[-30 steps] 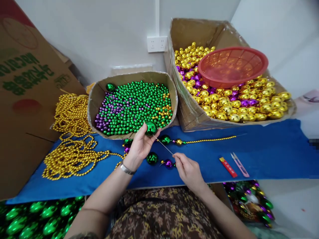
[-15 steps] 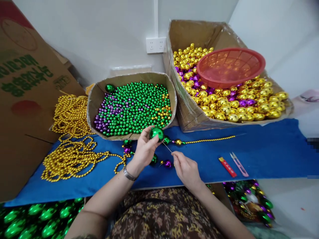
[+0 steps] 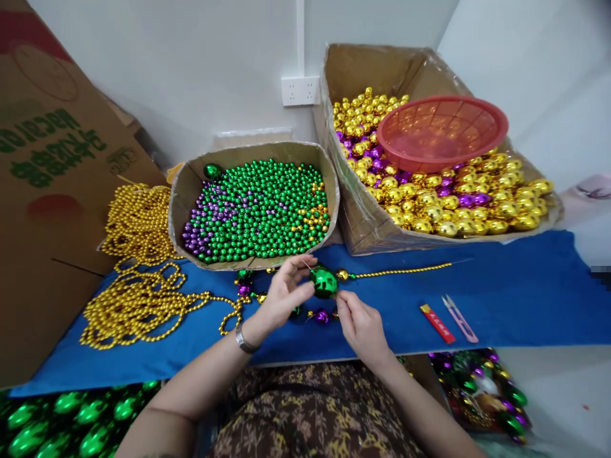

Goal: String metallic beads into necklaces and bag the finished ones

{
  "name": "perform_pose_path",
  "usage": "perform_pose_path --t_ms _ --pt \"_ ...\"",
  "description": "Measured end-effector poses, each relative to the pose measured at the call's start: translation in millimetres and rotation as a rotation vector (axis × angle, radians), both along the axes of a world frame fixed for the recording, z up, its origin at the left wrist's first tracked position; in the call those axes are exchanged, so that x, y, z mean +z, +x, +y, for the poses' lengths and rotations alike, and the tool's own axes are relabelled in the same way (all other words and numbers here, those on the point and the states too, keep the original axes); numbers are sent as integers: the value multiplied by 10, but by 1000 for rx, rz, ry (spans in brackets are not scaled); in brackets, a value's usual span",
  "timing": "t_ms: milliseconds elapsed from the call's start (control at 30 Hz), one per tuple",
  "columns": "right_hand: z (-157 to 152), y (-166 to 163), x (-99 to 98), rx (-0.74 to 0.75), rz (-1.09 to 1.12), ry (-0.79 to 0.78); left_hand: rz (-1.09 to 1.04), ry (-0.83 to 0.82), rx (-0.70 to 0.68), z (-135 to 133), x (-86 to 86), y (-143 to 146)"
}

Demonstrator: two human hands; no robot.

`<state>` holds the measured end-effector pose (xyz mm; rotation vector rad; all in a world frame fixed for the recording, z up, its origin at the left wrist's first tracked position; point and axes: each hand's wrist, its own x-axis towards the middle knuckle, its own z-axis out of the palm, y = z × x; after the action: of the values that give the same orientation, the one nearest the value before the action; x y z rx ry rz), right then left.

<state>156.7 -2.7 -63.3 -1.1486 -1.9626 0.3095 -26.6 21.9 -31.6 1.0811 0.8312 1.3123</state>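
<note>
A large shiny green ball bead (image 3: 324, 282) is held above the blue cloth, at the fingertips of my left hand (image 3: 281, 294). A thin needle (image 3: 307, 264) pokes out of the bead's left side by those fingers. On the bead's right, my right hand (image 3: 361, 323) is closed in a pinch at the needle's other end, which its fingers mostly hide. Behind the hands lies a strand of small gold beads (image 3: 403, 270) with larger beads at its left end. A purple bead (image 3: 323, 316) rests on the cloth just below the green one.
A box of small green, purple and gold beads (image 3: 262, 210) stands behind my hands. To its right, a larger box of gold beads (image 3: 429, 210) carries a red basket (image 3: 443, 130). Gold bead chains (image 3: 136, 312) lie left; pink thread snips (image 3: 459, 318) and a red packet (image 3: 436, 323) lie right.
The green bead has moved right and down, onto the needle, whose tip now shows on the left side. My right hand has stayed near its place, now close against the bead.
</note>
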Motion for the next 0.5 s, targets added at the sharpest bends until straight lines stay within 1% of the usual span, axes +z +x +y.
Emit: perform_pose_path --t_ms 33,100,167,200,233,300,333,367,400,500 --pt "-1 16 1 -10 0 0 42 32 26 75 44 -67" --pt "-1 45 -5 -28 -2 -1 192 103 143 309 150 -218" --pt "0 62 -16 -43 -2 -5 511 200 259 624 236 -357" --pt "2 66 -21 -50 -2 -7 715 241 281 790 261 -410" --pt "5 68 -23 -55 -1 -9 934 258 261 950 271 -449" --pt "14 73 -20 -64 4 -7 1372 243 165 1222 250 -483" --pt "20 77 -15 -67 6 -7 1530 224 116 1325 225 -480" --pt "26 82 -10 -69 9 -8 1638 207 79 1402 194 -468" --pt "31 90 -6 -70 14 -14 1697 196 55 1458 162 -450" --pt "44 111 -3 -74 34 -50 1724 186 21 1526 86 -381"
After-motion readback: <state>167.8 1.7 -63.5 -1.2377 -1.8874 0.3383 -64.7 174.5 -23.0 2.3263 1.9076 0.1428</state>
